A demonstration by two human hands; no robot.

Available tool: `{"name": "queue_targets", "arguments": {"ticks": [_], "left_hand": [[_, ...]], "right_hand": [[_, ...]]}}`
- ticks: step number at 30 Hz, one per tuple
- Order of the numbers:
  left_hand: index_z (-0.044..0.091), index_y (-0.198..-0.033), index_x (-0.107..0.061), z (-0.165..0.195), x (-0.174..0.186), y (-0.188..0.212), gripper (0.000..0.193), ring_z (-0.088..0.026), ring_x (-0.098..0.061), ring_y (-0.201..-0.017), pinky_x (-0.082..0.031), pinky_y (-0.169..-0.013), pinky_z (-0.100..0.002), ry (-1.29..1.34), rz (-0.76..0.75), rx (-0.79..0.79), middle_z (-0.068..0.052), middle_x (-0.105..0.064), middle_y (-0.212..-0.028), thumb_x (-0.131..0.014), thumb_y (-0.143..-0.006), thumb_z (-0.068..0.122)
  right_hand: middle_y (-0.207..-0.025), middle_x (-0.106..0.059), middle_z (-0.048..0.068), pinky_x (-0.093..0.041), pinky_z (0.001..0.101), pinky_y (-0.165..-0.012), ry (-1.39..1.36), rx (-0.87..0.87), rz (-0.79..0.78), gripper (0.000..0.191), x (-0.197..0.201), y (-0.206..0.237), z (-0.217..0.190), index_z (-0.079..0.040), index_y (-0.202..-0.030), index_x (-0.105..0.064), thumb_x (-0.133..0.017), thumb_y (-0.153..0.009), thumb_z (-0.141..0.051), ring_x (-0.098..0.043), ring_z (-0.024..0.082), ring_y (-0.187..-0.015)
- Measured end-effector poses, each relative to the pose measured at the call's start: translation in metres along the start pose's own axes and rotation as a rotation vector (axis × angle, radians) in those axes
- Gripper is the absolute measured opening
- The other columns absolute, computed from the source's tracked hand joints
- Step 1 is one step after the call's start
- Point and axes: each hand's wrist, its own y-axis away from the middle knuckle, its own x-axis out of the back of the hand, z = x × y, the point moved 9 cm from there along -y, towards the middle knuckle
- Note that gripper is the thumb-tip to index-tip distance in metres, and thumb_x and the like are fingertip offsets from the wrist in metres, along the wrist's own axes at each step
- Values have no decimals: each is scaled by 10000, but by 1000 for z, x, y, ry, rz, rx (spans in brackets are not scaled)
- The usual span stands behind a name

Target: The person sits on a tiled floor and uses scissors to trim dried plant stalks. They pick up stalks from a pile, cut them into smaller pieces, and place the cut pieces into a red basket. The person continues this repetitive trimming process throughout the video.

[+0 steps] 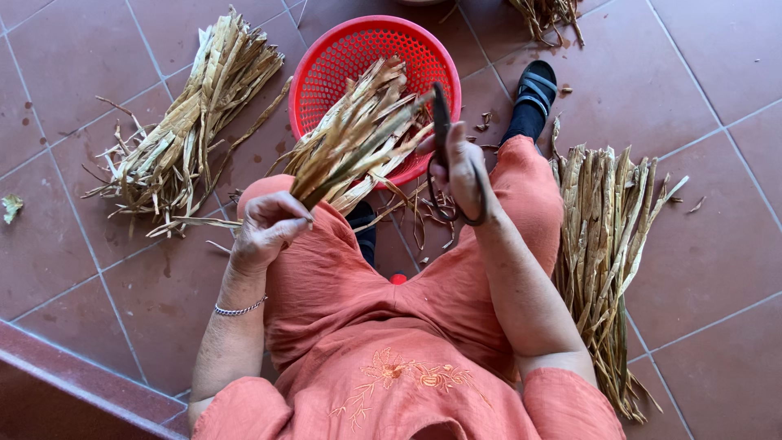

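Seen from the head camera: left hand (265, 228) gripped a bundle of dried tan leaf strips (358, 134) over a round red plastic basket (342, 53); right hand (458, 167) clasped dark scissors (444, 155). One loose pile (183, 122) lay at left on the floor, another pile (607, 236) at right.

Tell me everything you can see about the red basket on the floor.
The round red plastic basket has perforated mesh walls and a thicker smooth rim. It sits upright on the reddish-brown tiled floor, in front of the seated person's knees. The bundle of dry tan leaf strips gripped in the left hand fans across its opening, hiding much of the inside. Some strips seem to lie within, and the right side is partly covered by the dark scissors in the right hand.
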Motion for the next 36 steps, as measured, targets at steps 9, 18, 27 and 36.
{"name": "queue_targets", "arguments": {"ticks": [9,18,27,36], "left_hand": [[-31,-1002,-685,12,16,-2,79,-72,-494,-635,-376,-553,-209,240,87,-129,-114,-683,-886,-719,-932,-43],[-56,-988,-690,18,9,3,87,-119,-496,-667,-403,-603,-249,314,-39,-144,-143,-652,-844,-706,-925,1],[-54,-965,-678,11,8,0,59,-106,-505,-642,-416,-585,-236,269,13,-78,-134,-657,-850,-689,-914,-26],[17,-1018,-701,16,-8,-31,41,-15,-495,-628,-388,-543,-174,-88,226,-76,26,-642,-801,-679,-1006,-16]], "right_hand": [[-807,-533,5,-447,265,-605,-294,-29,-134,914,-16,16,11,-5,-1278,-590,-280,-962,-805,-534,111,-663],[-825,-620,-8,-434,247,-524,-196,-218,-264,942,-48,-4,52,-80,-1310,-613,-202,-894,-819,-604,95,-655],[-668,-418,-27,-316,245,-455,-278,-76,14,848,-14,4,23,-3,-1091,-608,-257,-984,-768,-355,73,-495],[-726,-473,-52,-329,226,-506,-197,193,161,395,-8,13,-17,-17,-1152,-653,-609,-1080,-402,-408,45,-588]]}}
